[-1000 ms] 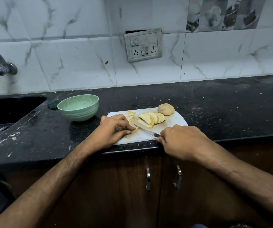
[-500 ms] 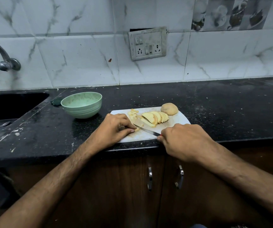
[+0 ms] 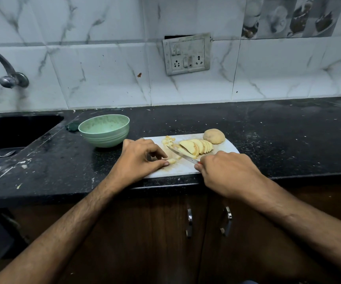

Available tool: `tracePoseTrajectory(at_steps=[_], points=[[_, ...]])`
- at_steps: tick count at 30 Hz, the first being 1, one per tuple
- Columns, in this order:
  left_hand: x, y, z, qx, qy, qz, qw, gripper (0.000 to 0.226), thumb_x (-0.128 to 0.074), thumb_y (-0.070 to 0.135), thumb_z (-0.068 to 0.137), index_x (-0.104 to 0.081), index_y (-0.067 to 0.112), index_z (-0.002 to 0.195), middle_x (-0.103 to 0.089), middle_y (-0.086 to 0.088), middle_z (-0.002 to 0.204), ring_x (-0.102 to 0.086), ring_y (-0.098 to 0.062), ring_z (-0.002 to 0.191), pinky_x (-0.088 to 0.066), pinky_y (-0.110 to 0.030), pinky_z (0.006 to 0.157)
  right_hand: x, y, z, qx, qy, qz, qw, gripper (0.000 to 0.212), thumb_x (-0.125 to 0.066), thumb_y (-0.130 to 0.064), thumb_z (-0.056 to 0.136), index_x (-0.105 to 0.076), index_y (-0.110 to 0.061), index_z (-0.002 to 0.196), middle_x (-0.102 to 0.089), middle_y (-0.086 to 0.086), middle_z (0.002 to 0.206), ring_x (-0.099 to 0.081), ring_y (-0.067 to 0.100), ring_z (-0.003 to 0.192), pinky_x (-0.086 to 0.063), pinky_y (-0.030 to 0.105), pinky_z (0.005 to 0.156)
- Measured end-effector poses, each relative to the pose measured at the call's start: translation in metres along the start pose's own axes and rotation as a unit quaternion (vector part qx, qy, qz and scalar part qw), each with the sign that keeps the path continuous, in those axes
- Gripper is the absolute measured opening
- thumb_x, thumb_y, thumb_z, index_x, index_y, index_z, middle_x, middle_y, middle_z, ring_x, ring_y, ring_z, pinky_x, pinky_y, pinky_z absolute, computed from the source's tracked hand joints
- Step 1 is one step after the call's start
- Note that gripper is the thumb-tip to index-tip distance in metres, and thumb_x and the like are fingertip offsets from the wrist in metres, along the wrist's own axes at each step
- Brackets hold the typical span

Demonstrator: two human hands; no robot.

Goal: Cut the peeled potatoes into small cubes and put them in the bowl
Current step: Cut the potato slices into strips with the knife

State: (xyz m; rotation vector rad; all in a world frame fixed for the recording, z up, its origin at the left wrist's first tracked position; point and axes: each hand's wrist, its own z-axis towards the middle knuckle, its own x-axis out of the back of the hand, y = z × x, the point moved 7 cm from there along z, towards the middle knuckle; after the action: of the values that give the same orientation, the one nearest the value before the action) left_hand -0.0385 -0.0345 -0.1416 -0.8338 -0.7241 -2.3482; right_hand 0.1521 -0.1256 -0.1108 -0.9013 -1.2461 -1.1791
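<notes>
Head view, kitchen counter, read from left to right. At the far left the tap (image 3: 7, 68) runs out of frame and the sink (image 3: 11, 132) is too dark to read beyond a pale utensil at its near edge; a small dark green object (image 3: 71, 127) behind the bowl cannot be identified. The pale green bowl (image 3: 104, 130) stands on the black countertop (image 3: 63, 171) just left of the white cutting board (image 3: 230, 147); whether it holds any potato cannot be told. The left hand (image 3: 140, 158) covers the board's left end and pinches a small potato strip (image 3: 172, 160), most of it hidden under the fingertips. The right hand (image 3: 225, 173) is clamped round the knife handle, of which only a red sliver shows; the knife (image 3: 183, 155) blade slants up and left. Compared with half a second ago, the blade has lifted away from the pinched strip and now lies closer to the fanned potato slices (image 3: 196, 147). Beyond the blade sit a few small cut pieces (image 3: 168, 140), pale yellow; the slices overlap and lean rightward, and a whole peeled potato (image 3: 214, 136), matte beige, rests at the board's far right corner.
</notes>
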Motion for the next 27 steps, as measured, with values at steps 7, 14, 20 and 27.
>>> tracePoseTrajectory(at_steps=[7, 14, 20, 27], points=[[-0.003, -0.009, -0.001, 0.071, -0.020, -0.003, 0.997, 0.012, -0.078, 0.051, 0.072, -0.077, 0.039, 0.072, -0.064, 0.032, 0.084, -0.055, 0.006, 0.094, -0.026, -0.037, 0.087, -0.004, -0.011, -0.008, -0.010, -0.043, 0.014, 0.999, 0.036, -0.028, -0.043, 0.105, -0.056, -0.020, 0.111, -0.061, 0.007, 0.112, -0.044, 0.023, 0.083, -0.033, 0.036, 0.073], [0.000, -0.004, -0.001, 0.076, -0.036, 0.011, 0.996, 0.012, -0.084, 0.046, 0.077, -0.075, 0.040, 0.073, -0.060, 0.036, 0.082, -0.054, 0.006, 0.092, -0.027, -0.039, 0.088, -0.014, -0.029, 0.007, -0.005, -0.034, 0.009, 0.999, 0.030, -0.034, -0.033, 0.104, -0.055, -0.016, 0.119, -0.060, 0.009, 0.116, -0.058, 0.029, 0.103, -0.041, 0.040, 0.077], [0.006, -0.005, -0.005, 0.105, -0.011, 0.012, 0.994, 0.014, -0.085, 0.046, 0.074, -0.073, 0.038, 0.072, -0.066, 0.030, 0.085, -0.057, 0.003, 0.099, -0.020, -0.034, 0.084, -0.007, -0.009, 0.007, -0.029, -0.044, 0.061, 0.997, 0.037, -0.028, -0.043, 0.105, -0.055, -0.019, 0.107, -0.060, 0.007, 0.112, -0.047, 0.023, 0.087, -0.037, 0.037, 0.075], [0.004, -0.005, -0.004, 0.116, -0.020, -0.007, 0.993, 0.014, -0.082, 0.040, 0.073, -0.073, 0.031, 0.069, -0.070, 0.020, 0.081, -0.062, 0.000, 0.104, -0.017, -0.029, 0.080, -0.004, -0.018, -0.006, -0.017, -0.065, 0.047, 0.997, 0.038, -0.029, -0.045, 0.105, -0.057, -0.019, 0.110, -0.059, 0.007, 0.106, -0.044, 0.023, 0.082, -0.037, 0.036, 0.073]])
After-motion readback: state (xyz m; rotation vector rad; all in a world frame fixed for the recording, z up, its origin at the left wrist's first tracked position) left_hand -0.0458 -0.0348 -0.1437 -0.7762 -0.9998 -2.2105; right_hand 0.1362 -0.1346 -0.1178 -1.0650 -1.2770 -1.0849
